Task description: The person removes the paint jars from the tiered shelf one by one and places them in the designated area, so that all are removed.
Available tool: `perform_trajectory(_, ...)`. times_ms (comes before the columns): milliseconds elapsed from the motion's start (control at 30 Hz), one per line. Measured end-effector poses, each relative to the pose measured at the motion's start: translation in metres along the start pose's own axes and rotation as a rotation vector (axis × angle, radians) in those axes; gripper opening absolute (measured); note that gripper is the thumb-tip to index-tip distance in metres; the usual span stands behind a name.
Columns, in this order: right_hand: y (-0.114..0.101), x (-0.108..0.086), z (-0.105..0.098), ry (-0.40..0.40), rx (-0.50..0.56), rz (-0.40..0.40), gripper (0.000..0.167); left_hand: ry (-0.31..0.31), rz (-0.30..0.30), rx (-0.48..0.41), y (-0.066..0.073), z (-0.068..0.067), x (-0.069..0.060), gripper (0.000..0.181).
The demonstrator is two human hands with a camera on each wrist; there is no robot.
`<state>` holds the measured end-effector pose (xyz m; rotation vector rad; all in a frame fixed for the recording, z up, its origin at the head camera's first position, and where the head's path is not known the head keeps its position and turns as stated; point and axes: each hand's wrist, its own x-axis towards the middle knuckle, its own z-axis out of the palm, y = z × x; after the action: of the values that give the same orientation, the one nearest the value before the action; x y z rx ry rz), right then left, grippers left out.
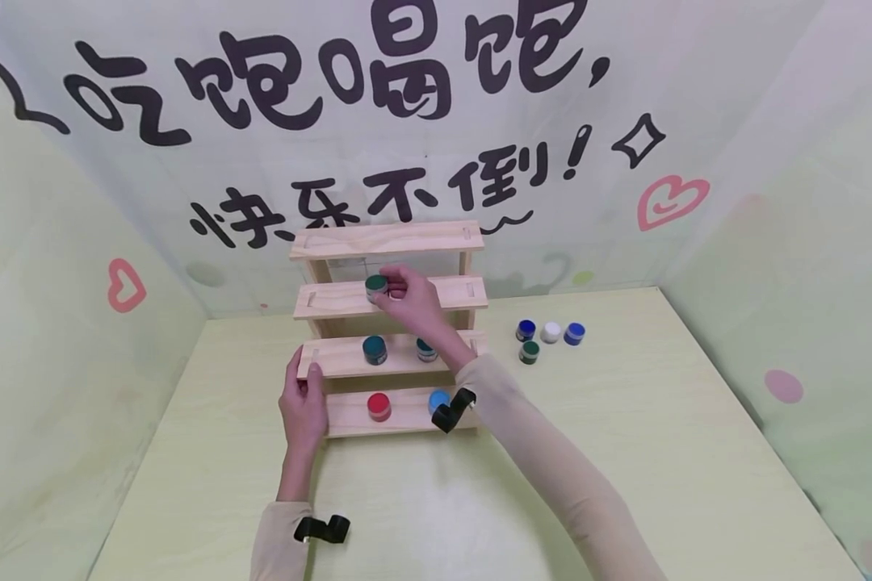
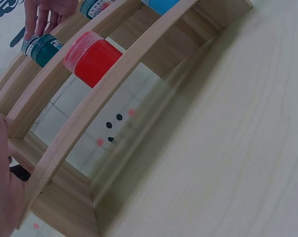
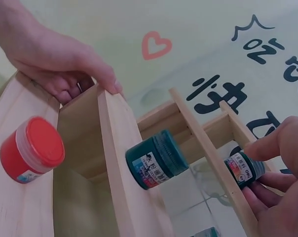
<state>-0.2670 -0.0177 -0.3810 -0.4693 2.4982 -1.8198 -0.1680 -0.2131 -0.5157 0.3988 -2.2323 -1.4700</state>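
A dark green jar point(image 1: 376, 289) is on the second tier from the top of the wooden rack point(image 1: 388, 239), toward its left; my right hand point(image 1: 416, 305) pinches it between thumb and fingers, as the right wrist view also shows. My left hand point(image 1: 305, 407) grips the rack's left side at the third tier, thumb on the front. On that tier stand a teal jar point(image 1: 375, 350) and another teal jar point(image 1: 426, 349) partly behind my right forearm. The bottom tier holds a red jar point(image 1: 379, 407) and a light blue jar point(image 1: 439, 400).
Right of the rack, on the table point(image 1: 625, 420), stand two blue jars point(image 1: 526, 330) point(image 1: 574, 333), a white jar point(image 1: 551, 332) and a green jar point(image 1: 529, 352). A printed backdrop point(image 1: 436, 145) rises behind the rack.
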Motion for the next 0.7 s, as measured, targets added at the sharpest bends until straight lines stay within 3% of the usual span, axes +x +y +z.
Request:
perform_trajectory(300,0.004,-0.002,0.005,0.035,-0.123,-0.074,0.042,-0.002,0.000,0.002,0.001,0.002,-0.001,0.050)
perform_trajectory(700,0.006,-0.018,-0.002,0.046,-0.077,-0.083,0.041,-0.002,-0.015,0.015,0.003,0.001,-0.001,0.051)
